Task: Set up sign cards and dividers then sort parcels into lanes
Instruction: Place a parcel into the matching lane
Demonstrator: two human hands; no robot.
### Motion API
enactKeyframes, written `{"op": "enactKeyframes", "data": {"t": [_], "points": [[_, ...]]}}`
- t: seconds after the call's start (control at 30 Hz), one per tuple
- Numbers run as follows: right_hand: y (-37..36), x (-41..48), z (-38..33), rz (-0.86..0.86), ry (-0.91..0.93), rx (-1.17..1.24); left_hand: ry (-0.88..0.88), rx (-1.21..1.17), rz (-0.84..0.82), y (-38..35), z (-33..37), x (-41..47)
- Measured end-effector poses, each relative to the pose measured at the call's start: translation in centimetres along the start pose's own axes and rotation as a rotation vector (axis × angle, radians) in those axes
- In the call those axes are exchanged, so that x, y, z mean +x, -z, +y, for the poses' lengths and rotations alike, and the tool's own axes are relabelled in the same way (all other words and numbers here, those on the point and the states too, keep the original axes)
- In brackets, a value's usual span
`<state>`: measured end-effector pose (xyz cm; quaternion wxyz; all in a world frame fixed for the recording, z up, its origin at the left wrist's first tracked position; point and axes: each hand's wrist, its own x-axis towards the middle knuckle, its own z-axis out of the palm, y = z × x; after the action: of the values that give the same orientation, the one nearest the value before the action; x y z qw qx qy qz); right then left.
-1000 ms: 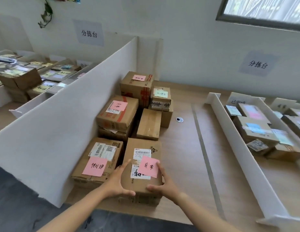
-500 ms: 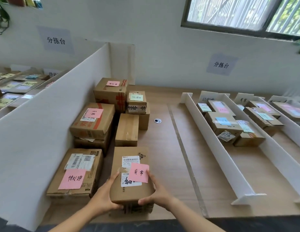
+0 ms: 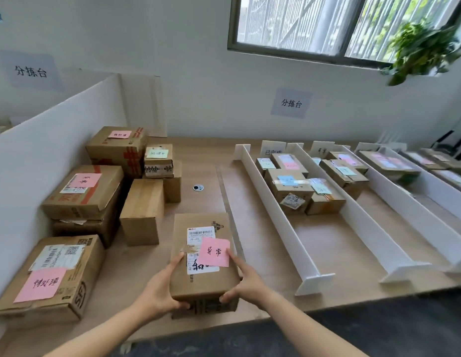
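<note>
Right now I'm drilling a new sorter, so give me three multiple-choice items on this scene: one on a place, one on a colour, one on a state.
1. Where is the held parcel?
A) in a sorted lane
B) atop the left pile
C) near the front edge of the table, left of the dividers

2. Its sticky note is:
A) pink
B) green
C) blue

3. What holds it?
A) one hand
B) both hands
C) nothing

Key:
1. C, it is left of all the dividers.
2. A, the note is pink.
3. B, the left hand and the right hand grip its sides.
</note>
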<state>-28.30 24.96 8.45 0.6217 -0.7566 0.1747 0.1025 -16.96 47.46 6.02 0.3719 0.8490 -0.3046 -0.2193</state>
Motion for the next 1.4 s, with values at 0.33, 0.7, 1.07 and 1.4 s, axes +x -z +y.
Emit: {"op": "enactKeyframes", "data": {"t": [0.33, 0.7, 1.07, 1.4], "points": [[10.8, -6.0, 1.3, 0.084, 0.106, -0.009, -0.169, 0.057, 0.068, -6.5, 9.9, 2.4], [20.4, -10.7, -0.4, 0.129, 0.224, 0.005, -0.287, 0.105, 0.086, -8.9, 20.2, 5.5], [31.8, -12.5, 1.0, 0.311, 0.224, 0.073, -0.406, 0.298, 0.016, -13.3, 29.6, 14.5], [46.0, -11.2, -0.3, 0.453, 0.165, 0.000, -0.535, 0.314, -0.048, -18.3, 38.3, 27.1]]}}
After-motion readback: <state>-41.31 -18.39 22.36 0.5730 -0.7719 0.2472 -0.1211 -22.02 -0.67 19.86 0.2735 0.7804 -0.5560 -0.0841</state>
